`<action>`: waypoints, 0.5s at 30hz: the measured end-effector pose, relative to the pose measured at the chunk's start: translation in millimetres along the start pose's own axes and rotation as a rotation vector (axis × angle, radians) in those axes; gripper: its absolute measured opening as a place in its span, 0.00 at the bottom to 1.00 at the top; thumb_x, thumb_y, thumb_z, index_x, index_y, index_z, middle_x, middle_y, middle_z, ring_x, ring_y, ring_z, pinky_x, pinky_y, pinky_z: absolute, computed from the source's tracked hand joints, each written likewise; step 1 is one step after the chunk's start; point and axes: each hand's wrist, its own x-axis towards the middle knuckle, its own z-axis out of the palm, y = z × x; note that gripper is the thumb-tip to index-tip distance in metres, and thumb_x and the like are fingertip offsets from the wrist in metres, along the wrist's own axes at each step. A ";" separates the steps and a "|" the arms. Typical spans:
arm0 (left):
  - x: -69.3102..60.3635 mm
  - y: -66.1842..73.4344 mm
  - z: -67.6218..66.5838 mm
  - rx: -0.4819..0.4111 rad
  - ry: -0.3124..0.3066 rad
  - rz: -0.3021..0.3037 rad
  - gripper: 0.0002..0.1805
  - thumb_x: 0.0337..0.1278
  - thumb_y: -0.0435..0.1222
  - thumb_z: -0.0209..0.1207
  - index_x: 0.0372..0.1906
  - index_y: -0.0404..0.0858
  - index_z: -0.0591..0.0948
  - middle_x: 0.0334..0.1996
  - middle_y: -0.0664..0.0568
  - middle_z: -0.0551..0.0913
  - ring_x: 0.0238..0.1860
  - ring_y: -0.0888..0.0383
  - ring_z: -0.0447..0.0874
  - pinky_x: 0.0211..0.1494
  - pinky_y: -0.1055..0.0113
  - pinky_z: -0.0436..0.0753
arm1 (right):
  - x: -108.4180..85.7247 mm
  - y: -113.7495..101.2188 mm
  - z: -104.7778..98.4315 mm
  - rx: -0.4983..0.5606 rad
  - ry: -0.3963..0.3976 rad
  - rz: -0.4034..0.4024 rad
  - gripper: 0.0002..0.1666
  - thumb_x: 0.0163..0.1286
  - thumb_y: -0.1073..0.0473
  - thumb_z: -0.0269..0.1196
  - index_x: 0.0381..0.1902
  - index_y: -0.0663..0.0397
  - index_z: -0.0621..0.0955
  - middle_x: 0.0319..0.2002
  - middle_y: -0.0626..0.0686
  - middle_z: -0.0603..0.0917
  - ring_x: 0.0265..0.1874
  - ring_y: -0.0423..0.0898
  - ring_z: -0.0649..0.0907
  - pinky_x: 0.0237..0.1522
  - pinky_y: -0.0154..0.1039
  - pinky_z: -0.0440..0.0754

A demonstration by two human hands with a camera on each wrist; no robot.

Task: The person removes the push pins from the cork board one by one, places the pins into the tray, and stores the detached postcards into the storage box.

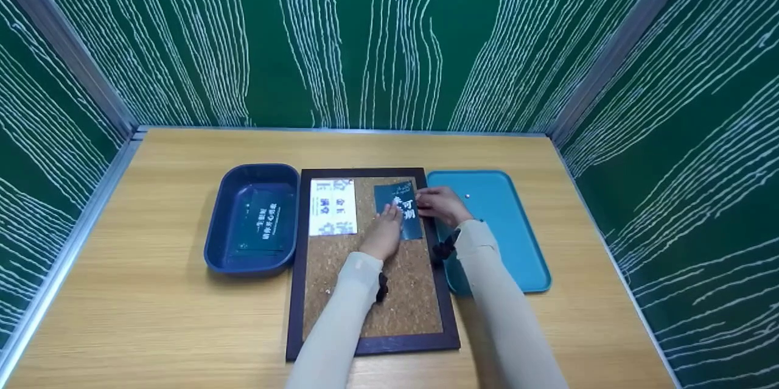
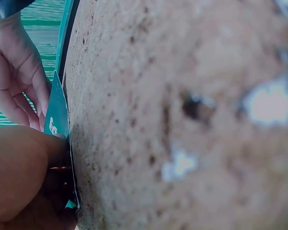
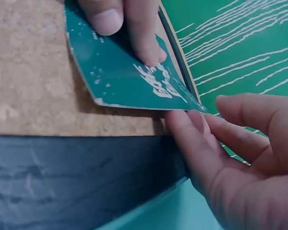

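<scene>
A green card with white writing (image 1: 414, 227) lies at the upper right of the framed cork board (image 1: 401, 304). The left hand (image 1: 384, 235) rests on this card, its fingertips pressing the surface; in the right wrist view those fingers (image 3: 143, 33) lie on the green card (image 3: 115, 86). At the card's upper right edge is the right hand (image 1: 443, 203), its fingertips touching the corner over the board's dark frame. Whether it pinches anything there cannot be told. A white card with blue print (image 1: 333, 206) lies flat at the board's upper left.
A dark blue bin (image 1: 213, 249) with green cards (image 1: 258, 224) inside stands left of the board. On the right lies a turquoise tray (image 1: 511, 237) with a tiny pale item (image 1: 467, 196) on it. Green patterned panels (image 1: 389, 42) stand around the wooden table (image 1: 152, 316).
</scene>
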 end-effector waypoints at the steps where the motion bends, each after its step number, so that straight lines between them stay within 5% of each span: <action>1: -0.3 0.2 -0.3 -0.002 -0.003 0.000 0.26 0.74 0.37 0.41 0.72 0.34 0.61 0.75 0.45 0.55 0.76 0.49 0.51 0.77 0.56 0.56 | -0.5 0.5 0.7 -0.009 0.006 -0.006 0.24 0.72 0.64 0.54 0.64 0.65 0.71 0.61 0.65 0.75 0.50 0.51 0.82 0.51 0.39 0.84; 15: -1.4 -0.9 -0.8 -0.029 0.019 0.021 0.26 0.74 0.36 0.43 0.72 0.33 0.61 0.75 0.43 0.55 0.76 0.47 0.52 0.77 0.55 0.57 | 0.6 3.0 6.4 -0.065 0.039 0.019 0.23 0.68 0.63 0.60 0.61 0.61 0.75 0.57 0.62 0.78 0.43 0.47 0.84 0.39 0.34 0.86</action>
